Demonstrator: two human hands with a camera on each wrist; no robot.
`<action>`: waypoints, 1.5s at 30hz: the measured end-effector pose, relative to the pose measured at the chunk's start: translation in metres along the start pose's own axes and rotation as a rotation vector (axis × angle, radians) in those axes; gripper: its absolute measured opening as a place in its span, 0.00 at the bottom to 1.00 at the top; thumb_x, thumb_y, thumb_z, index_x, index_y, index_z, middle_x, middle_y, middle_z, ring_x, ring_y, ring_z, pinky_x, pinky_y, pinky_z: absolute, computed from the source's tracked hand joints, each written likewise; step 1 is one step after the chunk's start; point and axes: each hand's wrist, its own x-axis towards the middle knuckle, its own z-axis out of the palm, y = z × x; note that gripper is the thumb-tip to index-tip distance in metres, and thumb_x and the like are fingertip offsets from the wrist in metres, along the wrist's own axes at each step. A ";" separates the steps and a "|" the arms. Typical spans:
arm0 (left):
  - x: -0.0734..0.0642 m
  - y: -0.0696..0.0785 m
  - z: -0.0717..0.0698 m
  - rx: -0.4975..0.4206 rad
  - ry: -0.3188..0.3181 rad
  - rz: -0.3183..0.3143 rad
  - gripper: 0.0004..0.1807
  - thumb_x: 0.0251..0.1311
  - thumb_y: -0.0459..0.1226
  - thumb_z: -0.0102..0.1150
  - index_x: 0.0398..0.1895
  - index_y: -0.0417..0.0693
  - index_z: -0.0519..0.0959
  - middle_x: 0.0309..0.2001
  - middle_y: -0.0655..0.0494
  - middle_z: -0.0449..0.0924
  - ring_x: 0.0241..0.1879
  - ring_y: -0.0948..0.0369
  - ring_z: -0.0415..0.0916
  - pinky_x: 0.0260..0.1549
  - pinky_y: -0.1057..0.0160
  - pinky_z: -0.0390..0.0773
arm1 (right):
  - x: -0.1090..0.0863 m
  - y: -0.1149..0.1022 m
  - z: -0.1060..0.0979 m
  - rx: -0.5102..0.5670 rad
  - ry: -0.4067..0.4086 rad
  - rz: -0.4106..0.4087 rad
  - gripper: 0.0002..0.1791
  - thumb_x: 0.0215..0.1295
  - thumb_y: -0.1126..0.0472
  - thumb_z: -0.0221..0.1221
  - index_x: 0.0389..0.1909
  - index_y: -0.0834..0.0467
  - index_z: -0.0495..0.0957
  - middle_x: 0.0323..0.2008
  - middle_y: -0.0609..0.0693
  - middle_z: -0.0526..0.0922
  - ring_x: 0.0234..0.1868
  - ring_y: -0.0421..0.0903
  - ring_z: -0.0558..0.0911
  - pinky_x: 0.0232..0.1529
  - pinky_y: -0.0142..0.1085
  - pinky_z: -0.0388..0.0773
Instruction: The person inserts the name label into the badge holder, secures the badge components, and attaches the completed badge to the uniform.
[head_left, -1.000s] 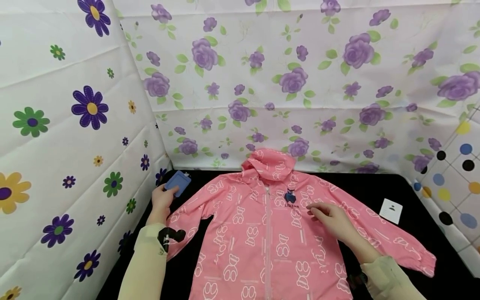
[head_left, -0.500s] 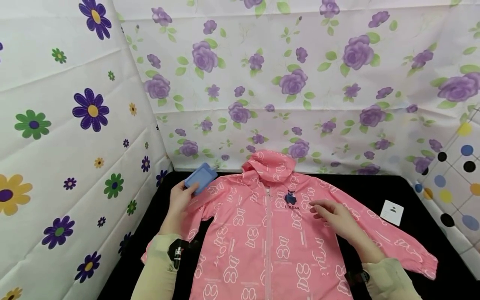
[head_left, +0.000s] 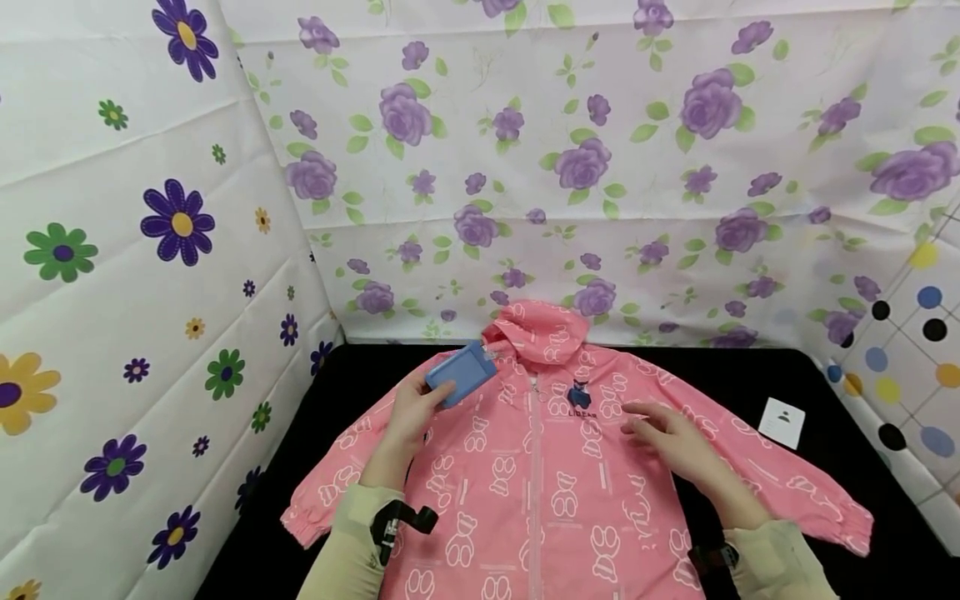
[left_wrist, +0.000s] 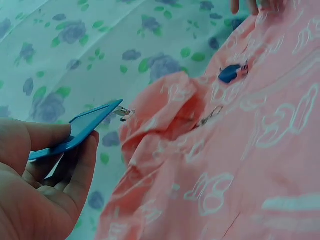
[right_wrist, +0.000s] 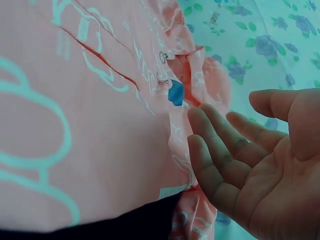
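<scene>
My left hand (head_left: pixel 411 410) pinches a blue badge holder (head_left: pixel 463 372) between thumb and fingers, above the jacket's shoulder near the hood. A small metal clip (left_wrist: pixel 123 113) sticks out from the holder's end in the left wrist view. Spread out below is a pink hooded jacket (head_left: pixel 502 483) with white bear outlines, a front zipper and a dark blue bear print (head_left: pixel 579 395) on the chest. My right hand (head_left: pixel 671 437) holds nothing. Its fingers are relaxed over the jacket's chest, close to the print, and the right wrist view shows its palm bare.
A white card (head_left: pixel 782 423) with a dark person icon lies on the black table (head_left: pixel 720 371), beyond the jacket's right sleeve. Flower-patterned sheets (head_left: pixel 525 167) stand along the back and left sides. A dotted panel (head_left: pixel 915 367) borders the right.
My left hand has carried the badge holder from the table's left edge rightward to beside the hood. The left sleeve it covered now shows fully. My right hand has barely moved.
</scene>
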 end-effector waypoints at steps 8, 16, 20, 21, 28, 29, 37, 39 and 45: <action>-0.016 -0.003 0.026 0.003 -0.171 -0.038 0.21 0.70 0.30 0.67 0.60 0.24 0.78 0.47 0.43 0.86 0.42 0.61 0.85 0.45 0.65 0.86 | 0.004 -0.004 0.011 -0.002 -0.004 -0.010 0.25 0.85 0.53 0.56 0.67 0.71 0.78 0.55 0.62 0.88 0.55 0.58 0.88 0.53 0.47 0.87; -0.026 -0.013 0.050 -0.015 -0.288 -0.058 0.21 0.71 0.31 0.67 0.60 0.22 0.78 0.50 0.40 0.86 0.45 0.58 0.86 0.50 0.60 0.87 | 0.010 -0.005 0.018 0.072 -0.021 -0.043 0.25 0.86 0.56 0.54 0.68 0.74 0.75 0.57 0.67 0.86 0.57 0.62 0.86 0.56 0.49 0.86; -0.029 -0.017 0.063 -0.077 -0.339 -0.055 0.21 0.71 0.29 0.65 0.61 0.21 0.77 0.50 0.39 0.87 0.45 0.58 0.87 0.50 0.60 0.87 | 0.013 -0.004 0.021 0.124 -0.009 -0.041 0.25 0.85 0.57 0.54 0.69 0.73 0.74 0.57 0.68 0.85 0.57 0.62 0.87 0.55 0.45 0.87; -0.030 -0.018 0.066 -0.089 -0.348 -0.052 0.21 0.71 0.29 0.65 0.61 0.20 0.77 0.49 0.40 0.87 0.45 0.58 0.87 0.50 0.60 0.87 | 0.013 -0.004 0.022 0.134 -0.006 -0.041 0.25 0.85 0.57 0.54 0.69 0.73 0.74 0.57 0.68 0.86 0.57 0.62 0.87 0.54 0.45 0.87; -0.037 -0.017 0.078 -0.131 -0.357 -0.064 0.21 0.70 0.28 0.65 0.61 0.20 0.77 0.46 0.43 0.88 0.42 0.59 0.88 0.49 0.60 0.88 | 0.011 -0.009 0.027 0.209 -0.025 -0.058 0.27 0.85 0.55 0.55 0.73 0.70 0.72 0.58 0.69 0.85 0.57 0.62 0.87 0.57 0.46 0.86; -0.037 -0.017 0.079 -0.137 -0.359 -0.066 0.21 0.70 0.28 0.65 0.60 0.21 0.77 0.45 0.44 0.88 0.42 0.60 0.88 0.48 0.60 0.88 | 0.011 -0.009 0.028 0.217 -0.029 -0.059 0.28 0.86 0.54 0.54 0.73 0.71 0.71 0.58 0.69 0.85 0.57 0.60 0.87 0.58 0.46 0.85; -0.041 -0.016 0.082 -0.155 -0.384 -0.100 0.18 0.70 0.29 0.65 0.58 0.22 0.78 0.42 0.52 0.86 0.39 0.63 0.86 0.44 0.64 0.87 | 0.014 -0.004 0.035 0.315 -0.043 -0.019 0.31 0.85 0.53 0.56 0.75 0.70 0.68 0.60 0.66 0.85 0.51 0.45 0.89 0.55 0.37 0.85; -0.042 -0.016 0.082 -0.149 -0.399 -0.102 0.18 0.71 0.29 0.65 0.57 0.22 0.78 0.42 0.52 0.86 0.39 0.63 0.86 0.43 0.64 0.87 | 0.014 -0.004 0.036 0.319 -0.071 -0.026 0.31 0.85 0.54 0.55 0.77 0.70 0.67 0.62 0.67 0.83 0.52 0.44 0.89 0.56 0.38 0.85; -0.039 -0.018 0.085 -0.151 -0.410 -0.107 0.18 0.73 0.31 0.63 0.58 0.23 0.78 0.40 0.53 0.85 0.35 0.64 0.84 0.39 0.66 0.85 | 0.013 -0.013 0.037 0.354 -0.084 -0.002 0.33 0.84 0.55 0.57 0.78 0.69 0.64 0.62 0.64 0.84 0.52 0.44 0.88 0.55 0.39 0.85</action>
